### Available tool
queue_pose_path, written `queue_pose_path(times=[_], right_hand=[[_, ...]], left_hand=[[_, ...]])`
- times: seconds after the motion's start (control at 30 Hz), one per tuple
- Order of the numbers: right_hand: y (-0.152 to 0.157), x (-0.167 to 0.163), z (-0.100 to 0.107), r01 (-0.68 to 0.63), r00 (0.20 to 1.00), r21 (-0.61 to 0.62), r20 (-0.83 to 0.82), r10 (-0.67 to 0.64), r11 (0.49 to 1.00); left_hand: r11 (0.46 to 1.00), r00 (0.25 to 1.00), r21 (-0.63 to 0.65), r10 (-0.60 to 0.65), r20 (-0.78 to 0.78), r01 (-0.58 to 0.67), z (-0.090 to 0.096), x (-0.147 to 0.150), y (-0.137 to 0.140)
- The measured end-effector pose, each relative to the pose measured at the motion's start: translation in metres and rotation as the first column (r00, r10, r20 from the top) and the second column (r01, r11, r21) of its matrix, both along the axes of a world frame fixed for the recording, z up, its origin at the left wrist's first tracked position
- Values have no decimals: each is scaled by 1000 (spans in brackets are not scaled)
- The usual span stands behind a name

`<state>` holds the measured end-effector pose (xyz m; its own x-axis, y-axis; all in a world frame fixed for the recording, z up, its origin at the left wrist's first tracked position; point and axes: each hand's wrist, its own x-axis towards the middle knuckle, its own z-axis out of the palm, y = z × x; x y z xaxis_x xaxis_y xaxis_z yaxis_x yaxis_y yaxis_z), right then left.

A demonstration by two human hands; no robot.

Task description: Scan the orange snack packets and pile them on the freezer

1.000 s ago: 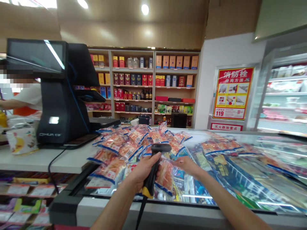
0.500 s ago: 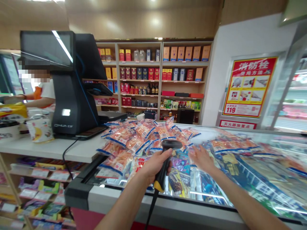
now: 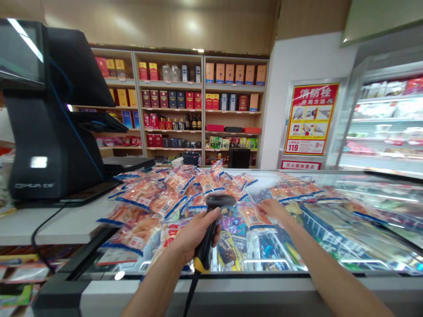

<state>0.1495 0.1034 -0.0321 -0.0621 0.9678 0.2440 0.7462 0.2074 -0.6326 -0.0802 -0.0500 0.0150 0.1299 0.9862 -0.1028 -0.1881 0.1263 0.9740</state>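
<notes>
My left hand [image 3: 198, 231] is wrapped around a black and yellow barcode scanner [image 3: 207, 242], its head pointing away over the glass-topped freezer. In my right hand [image 3: 276, 210] the fingers close on the right edge of a clear snack packet [image 3: 254, 216] with orange food, a blue border and a barcode facing up. This packet lies just right of the scanner head. To the left, a heap of matching snack packets [image 3: 142, 193] covers the glass. More packets [image 3: 295, 190] are in a row beyond my right wrist.
A black checkout terminal [image 3: 56, 119] stands on the white counter [image 3: 72, 224] at left, with a cable hanging from it. Under the freezer glass [image 3: 330, 259] lie colourful packs. Shelves of boxes [image 3: 172, 100] and a red wall sign [image 3: 310, 119] are behind.
The view has turned right, so the terminal sits further left and the person behind it is largely out of frame. A packet now shows clearly at my right fingers; the scanner stays in my left hand.
</notes>
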Motion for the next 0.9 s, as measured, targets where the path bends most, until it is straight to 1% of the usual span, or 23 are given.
queue_pose_path(times=[0.03, 0.07, 0.13, 0.17, 0.2, 0.27, 0.3, 0.33, 0.37, 0.4, 0.43, 0.47, 0.5, 0.53, 0.6, 0.67, 0.8, 0.9], right_hand=[[-2, -2, 1, 8, 998, 40, -57, -6, 999], [-3, -3, 2, 34, 997, 65, -75, -30, 997], [-6, -3, 5, 60, 998, 71, -26, -58, 996], [-8, -2, 6, 39, 999, 49, 13, -40, 998], [-11, -2, 7, -6, 1000, 11, 31, 6, 1000], [-16, -2, 8, -139, 990, -66, -27, 137, 988], [-18, -3, 8, -192, 979, -76, -85, 186, 978], [-19, -5, 9, -210, 970, -58, -141, 200, 976], [-20, -6, 9, -194, 963, -9, -191, 189, 981], [-19, -6, 10, -137, 961, 66, -233, 149, 988], [-17, -7, 11, -52, 960, 151, -264, 91, 987], [-14, -6, 13, 40, 958, 235, -287, 30, 971], [-11, -5, 14, 125, 952, 302, -306, -28, 945], [-7, -3, 15, 197, 943, 344, -321, -82, 918], [0, 1, 15, 298, 927, 367, -332, -175, 881], [6, 5, 14, 352, 914, 361, -330, -235, 863], [14, 7, 12, 397, 907, 367, -297, -299, 841], [16, 7, 13, 399, 909, 373, -278, -309, 838]], left_hand=[[1000, 1000, 0, -6, -8, 6, 1, 1, -1], [1000, 1000, 0, -12, -16, 12, 2, 2, -2], [1000, 999, 3, -25, -27, 25, 5, 4, -5], [999, 999, 7, -32, -31, 32, 7, 4, -6], [999, 999, 10, -37, -33, 37, 8, 5, -6], [999, 999, 9, -37, -40, 37, 11, 5, -7], [999, 999, 7, -34, -41, 35, 12, 5, -8], [999, 999, 4, -32, -40, 32, 12, 5, -8], [1000, 999, -1, -30, -39, 30, 12, 5, -8], [999, 999, -5, -32, -37, 32, 12, 5, -8], [999, 999, -4, -39, -37, 39, 12, 6, -8], [999, 998, 2, -48, -37, 48, 12, 6, -8], [998, 998, 8, -58, -38, 58, 11, 6, -8], [998, 997, 15, -66, -39, 67, 11, 7, -8], [996, 996, 17, -82, -42, 83, 10, 9, -8], [996, 994, 6, -93, -51, 94, 11, 11, -8], [992, 991, 9, -124, -53, 125, 12, 15, -5], [990, 989, 18, -139, -44, 140, 14, 17, -3]])
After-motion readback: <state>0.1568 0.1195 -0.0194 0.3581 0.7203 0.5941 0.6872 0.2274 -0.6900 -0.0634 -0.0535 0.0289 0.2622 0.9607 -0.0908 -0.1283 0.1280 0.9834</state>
